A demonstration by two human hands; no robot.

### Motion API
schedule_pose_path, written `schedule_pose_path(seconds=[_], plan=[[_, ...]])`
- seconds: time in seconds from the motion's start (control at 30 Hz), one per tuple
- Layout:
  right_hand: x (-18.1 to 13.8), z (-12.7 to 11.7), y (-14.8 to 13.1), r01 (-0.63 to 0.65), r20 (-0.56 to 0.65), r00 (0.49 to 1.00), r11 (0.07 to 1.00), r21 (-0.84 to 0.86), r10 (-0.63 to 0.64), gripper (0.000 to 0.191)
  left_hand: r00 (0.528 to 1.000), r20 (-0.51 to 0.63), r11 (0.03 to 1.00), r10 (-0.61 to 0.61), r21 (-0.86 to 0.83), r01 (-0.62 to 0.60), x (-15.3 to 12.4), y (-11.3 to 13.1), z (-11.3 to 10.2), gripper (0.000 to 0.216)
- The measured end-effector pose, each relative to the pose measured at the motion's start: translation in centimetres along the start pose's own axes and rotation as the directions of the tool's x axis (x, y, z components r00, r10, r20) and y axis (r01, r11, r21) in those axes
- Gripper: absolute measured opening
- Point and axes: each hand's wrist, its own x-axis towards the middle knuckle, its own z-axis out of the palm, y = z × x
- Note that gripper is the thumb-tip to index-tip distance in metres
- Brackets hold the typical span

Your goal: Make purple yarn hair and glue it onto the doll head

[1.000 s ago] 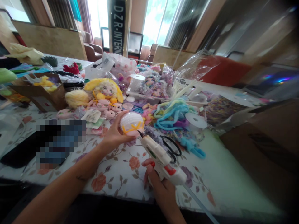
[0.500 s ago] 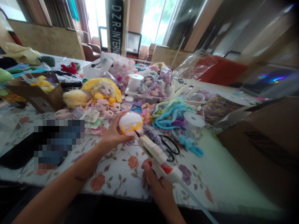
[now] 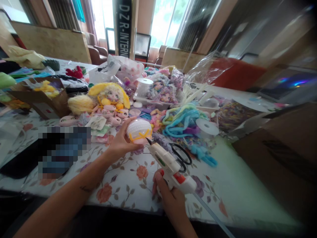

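My left hand (image 3: 122, 140) is closed around the side of a doll head (image 3: 140, 128), with a white ridged dome on top and yellow crossed strips along its lower edge. In my right hand (image 3: 168, 195) is a white hot glue gun (image 3: 169, 163) with red parts, gripped by its handle. Its dark nozzle points up and left, close to the yellow strips; whether it touches them I cannot tell. A clear glue stick (image 3: 213, 213) trails from its back end. Black-handled scissors (image 3: 182, 155) lie just beyond the gun, partly hidden by it.
Behind the doll head are pink doll faces (image 3: 112, 114), a finished doll with yellow ears (image 3: 112, 94) and blue yarn (image 3: 178, 122). White spools (image 3: 207, 127) stand among the yarn. A cardboard box (image 3: 279, 155) borders the right side; a smaller box (image 3: 46, 102) sits left.
The glue gun and my right hand have shifted slightly right, and the nozzle sits a little farther along the strips. My left hand still holds the doll head in nearly the same place.
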Motion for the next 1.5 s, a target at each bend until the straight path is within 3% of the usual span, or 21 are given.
schedule_pose_path(seconds=[0.2,0.53,0.8,1.3,1.5], plan=[[-0.1,-0.1,0.8,0.030,0.044,0.999,0.997,-0.073,-0.027,0.050,1.000,0.015,1.000,0.017,-0.014,-0.016,0.0,-0.2,0.0,0.092],[-0.1,0.2,-0.2,0.014,-0.054,0.998,1.000,-0.020,-0.015,0.049,1.000,0.013,1.000,0.001,-0.011,-0.001,0.2,-0.3,-0.3,0.094],[-0.1,0.0,0.9,-0.006,0.015,1.000,0.996,-0.093,0.007,0.048,1.000,0.015,0.999,0.019,0.046,-0.020,0.0,0.0,-0.2,0.090],[0.2,0.1,0.3,0.037,-0.064,0.997,0.999,0.019,-0.036,0.038,1.000,0.006,1.000,0.015,-0.014,-0.015,0.4,-0.6,-0.4,0.095],[-0.2,0.0,1.1,-0.003,-0.023,1.000,0.998,-0.066,0.002,0.048,1.000,0.007,1.000,0.021,-0.021,-0.021,0.3,-0.5,-0.2,0.093]])
